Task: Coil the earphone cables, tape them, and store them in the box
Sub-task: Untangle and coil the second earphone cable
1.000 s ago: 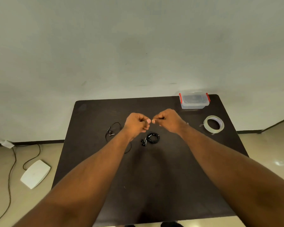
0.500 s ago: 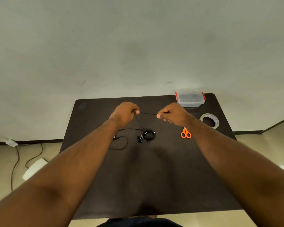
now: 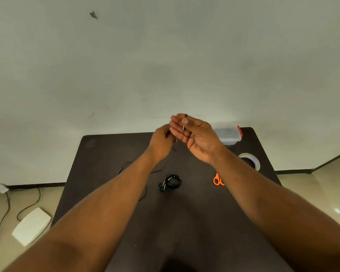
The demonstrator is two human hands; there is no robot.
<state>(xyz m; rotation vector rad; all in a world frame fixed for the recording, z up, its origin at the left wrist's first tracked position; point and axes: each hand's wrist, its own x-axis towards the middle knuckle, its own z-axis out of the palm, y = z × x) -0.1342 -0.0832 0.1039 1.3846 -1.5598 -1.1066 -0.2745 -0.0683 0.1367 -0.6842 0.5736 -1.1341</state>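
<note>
Two hands are now meeting: right hand [image 3: 196,137], fingers straightened, thumb pinning the cable [image 3: 161,169]; left hand [image 3: 162,142] pinching it, starting winding.

hands: left hand [image 3: 162,141] curled on thin black earphone cable [image 3: 166,165], right hand [image 3: 194,137] palm-up with thumb pinning plug end on fingers | table [image 3: 185,222]: coiled earphones [image 3: 172,182] centre, orange scissors [image 3: 217,180] right, tape roll [image 3: 250,160] and clear box [image 3: 229,135] far right | floor: white device [image 3: 30,225] left
</note>
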